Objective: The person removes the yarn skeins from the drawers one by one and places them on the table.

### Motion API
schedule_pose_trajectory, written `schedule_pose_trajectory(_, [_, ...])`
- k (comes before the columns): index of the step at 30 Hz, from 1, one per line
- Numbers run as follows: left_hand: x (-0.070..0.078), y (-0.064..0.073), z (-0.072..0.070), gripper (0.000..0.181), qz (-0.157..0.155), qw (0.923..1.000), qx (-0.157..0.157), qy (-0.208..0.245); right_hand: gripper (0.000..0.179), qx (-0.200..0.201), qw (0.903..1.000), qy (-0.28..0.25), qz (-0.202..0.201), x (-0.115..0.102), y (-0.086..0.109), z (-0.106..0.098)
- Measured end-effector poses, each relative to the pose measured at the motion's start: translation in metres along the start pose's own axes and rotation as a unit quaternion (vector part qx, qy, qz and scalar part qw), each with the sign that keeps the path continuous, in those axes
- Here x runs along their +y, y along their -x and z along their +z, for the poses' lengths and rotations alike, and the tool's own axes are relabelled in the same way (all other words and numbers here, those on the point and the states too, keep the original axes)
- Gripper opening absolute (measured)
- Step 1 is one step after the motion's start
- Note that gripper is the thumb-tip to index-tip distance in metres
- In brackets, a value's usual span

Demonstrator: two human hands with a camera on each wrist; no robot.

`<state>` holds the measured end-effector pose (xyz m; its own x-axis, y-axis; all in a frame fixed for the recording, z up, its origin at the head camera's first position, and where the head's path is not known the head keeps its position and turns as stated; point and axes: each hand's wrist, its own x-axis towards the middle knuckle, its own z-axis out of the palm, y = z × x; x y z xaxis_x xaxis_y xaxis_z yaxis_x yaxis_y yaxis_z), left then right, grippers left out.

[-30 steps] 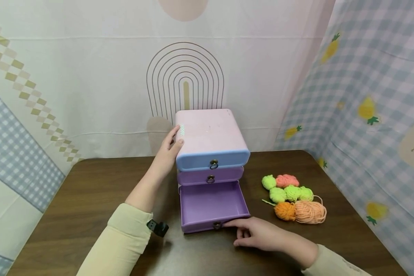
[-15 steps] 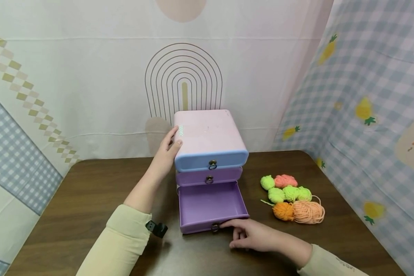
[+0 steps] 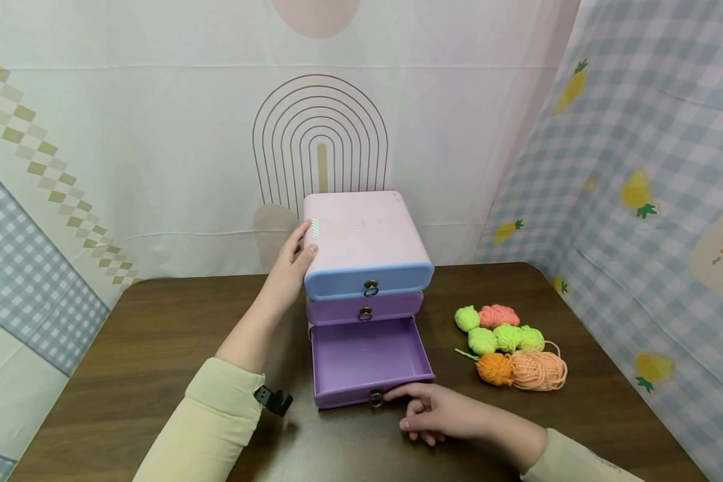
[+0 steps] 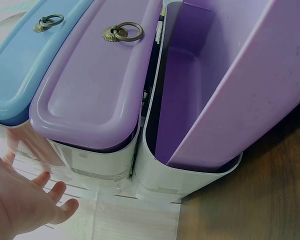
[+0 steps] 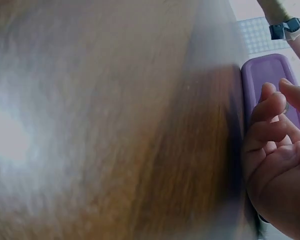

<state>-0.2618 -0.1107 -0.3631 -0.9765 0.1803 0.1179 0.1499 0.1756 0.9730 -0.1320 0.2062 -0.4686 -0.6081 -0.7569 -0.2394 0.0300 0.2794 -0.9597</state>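
Note:
A three-tier drawer cabinet with a pink top (image 3: 361, 231) stands on the table. Its blue top drawer (image 3: 337, 284) and purple middle drawer (image 3: 337, 309) are pushed in. The purple bottom drawer (image 3: 367, 358) is pulled out, with nothing seen inside. My left hand (image 3: 290, 271) rests on the cabinet's upper left side, thumb on the top edge, fingers fairly straight. My right hand (image 3: 442, 410) is at the bottom drawer's front; its extended index finger touches beside the ring pull (image 3: 376, 398). The thumb and other fingers hang loosely bent, apart from the drawer.
Right of the cabinet lie several small yarn balls: coral (image 3: 499, 315), lime green (image 3: 507, 337), orange (image 3: 495, 369) and peach (image 3: 539, 370). A patterned cloth (image 3: 205, 134) hangs behind the wooden table (image 3: 175, 335). A small black device (image 3: 274, 399) is on the left wrist.
The lower fingers of my right hand have loosened and spread slightly; its index finger stays at the bottom drawer's front. The left hand and drawers hold their places.

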Motion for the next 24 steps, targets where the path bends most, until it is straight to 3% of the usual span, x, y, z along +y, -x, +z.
schedule_pose_trajectory(14, [-0.009, -0.002, 0.000, 0.060, 0.026, 0.9996, 0.007, -0.003, 0.051, -0.015, 0.9899, -0.134, 0.042, 0.003, -0.002, 0.006])
schedule_pose_trajectory(24, [0.023, 0.015, 0.001, 0.061, 0.011, 0.9999, -0.006, 0.000, 0.047, -0.001, 0.9898, -0.133, 0.052, -0.001, -0.008, 0.014])
